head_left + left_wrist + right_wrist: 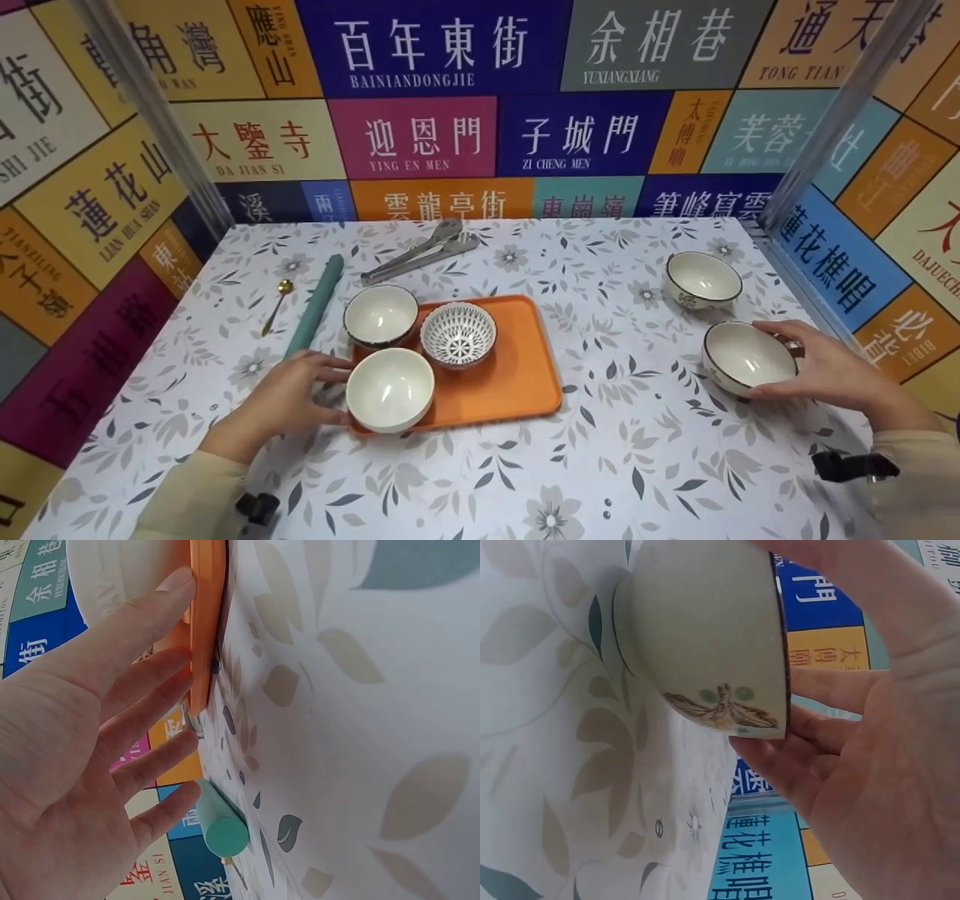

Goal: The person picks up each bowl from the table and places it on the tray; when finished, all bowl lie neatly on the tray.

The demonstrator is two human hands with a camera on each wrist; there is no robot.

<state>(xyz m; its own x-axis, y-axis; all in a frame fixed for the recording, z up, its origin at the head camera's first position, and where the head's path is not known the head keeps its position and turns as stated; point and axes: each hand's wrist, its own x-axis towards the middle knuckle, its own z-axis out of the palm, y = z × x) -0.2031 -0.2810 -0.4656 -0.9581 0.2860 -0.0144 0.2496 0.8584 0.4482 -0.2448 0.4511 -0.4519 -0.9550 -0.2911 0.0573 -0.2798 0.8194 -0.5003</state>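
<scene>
On the right, my right hand grips a cream bowl with a dark rim, thumb at the near side and fingers at the far side. The right wrist view shows a brown and green motif on the bowl's wall, its foot close to the tablecloth. My left hand, fingers spread, is at the left edge of an orange tray. Its thumb overlaps the tray rim below a plain white bowl. The tray also bears a black-patterned bowl and a dark-rimmed bowl.
Another dark-rimmed bowl stands behind the one in my right hand. Metal tongs lie behind the tray. Left of it are a rolled teal mat and a small gold spoon. Printed panels enclose the floral table.
</scene>
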